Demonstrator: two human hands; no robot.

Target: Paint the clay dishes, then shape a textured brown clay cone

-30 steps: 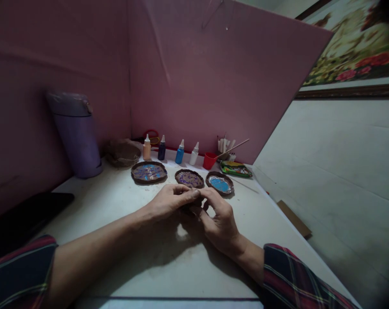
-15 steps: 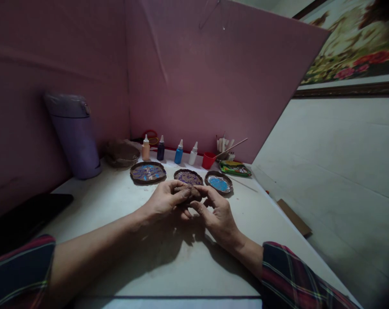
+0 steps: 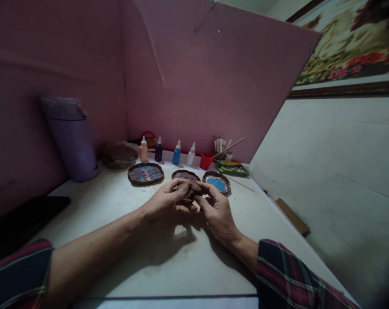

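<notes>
A lump of brown clay is held above the table between both hands. My left hand grips its left side, with the thumb on the near face and fingers beneath. My right hand pinches the right side between thumb and fingers. Just behind the clay lies a shallow brown clay dish with purple paint, partly hidden by my hands. To its right sits a clay dish with blue paint; to its left is a clay dish streaked blue and purple.
Peach, dark, blue and white paint bottles line the back. Beside them are a red cup with a brush, a green packet and a wrapped brown lump. A purple tumbler stands left.
My right thumb has moved up against the near face of the clay, and the lump looks slightly turned. The whole view has shifted a little.
</notes>
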